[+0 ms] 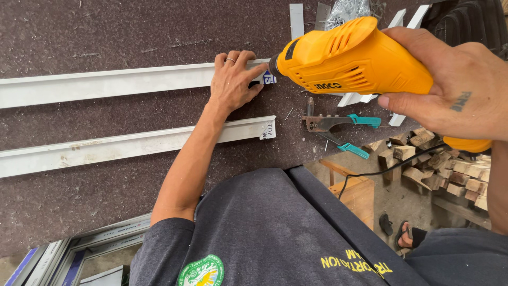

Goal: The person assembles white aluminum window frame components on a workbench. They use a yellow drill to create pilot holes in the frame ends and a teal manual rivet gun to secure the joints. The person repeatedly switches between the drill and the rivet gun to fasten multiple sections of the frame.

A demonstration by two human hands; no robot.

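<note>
My right hand (450, 90) grips a yellow corded power drill (354, 58), its nose pointing left at the end of a long white metal profile (106, 83). My left hand (233, 82), a ring on one finger, lies flat on that profile's right end, right beside the drill's tip. A second white profile (132, 143) lies parallel below it on the dark brown worktable (106, 32).
A hand riveter with teal grips (338, 127) lies on the table right of the profiles. More white profile pieces (402, 21) sit at the far right. Wood offcuts (444, 169) are piled below the table edge, and window frames (84, 254) lean at lower left.
</note>
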